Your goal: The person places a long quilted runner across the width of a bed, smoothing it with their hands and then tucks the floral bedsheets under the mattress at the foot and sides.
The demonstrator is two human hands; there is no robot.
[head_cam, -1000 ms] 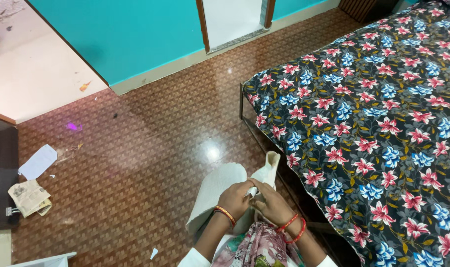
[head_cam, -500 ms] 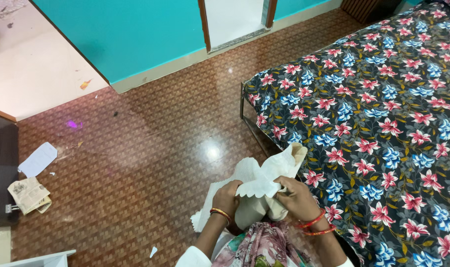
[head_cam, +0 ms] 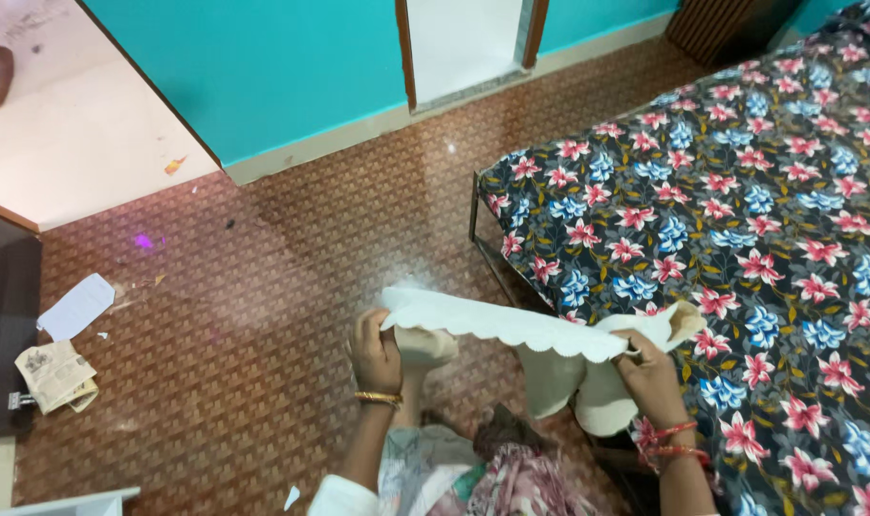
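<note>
Seen from the head camera, looking down: the two hands have moved apart since a moment ago, when they were bunched together at the lower centre of the frame. The cream cloth with a scalloped edge [head_cam: 511,330] is now pulled out into a long band across the lower middle, where before it was crumpled. The left hand [head_cam: 375,352] grips one end in a closed fist, lower centre left. The right hand [head_cam: 648,371] pinches the other end, lower right, just over the corner of the bed. The cloth looks opened out and taut along its top edge, the rest hanging below.

The bed with a dark floral sheet [head_cam: 741,191] fills the right side. Brown patterned floor [head_cam: 263,315] lies beneath. Folded newspaper [head_cam: 55,375] and a white paper scrap [head_cam: 76,306] sit at the far left, well apart.
</note>
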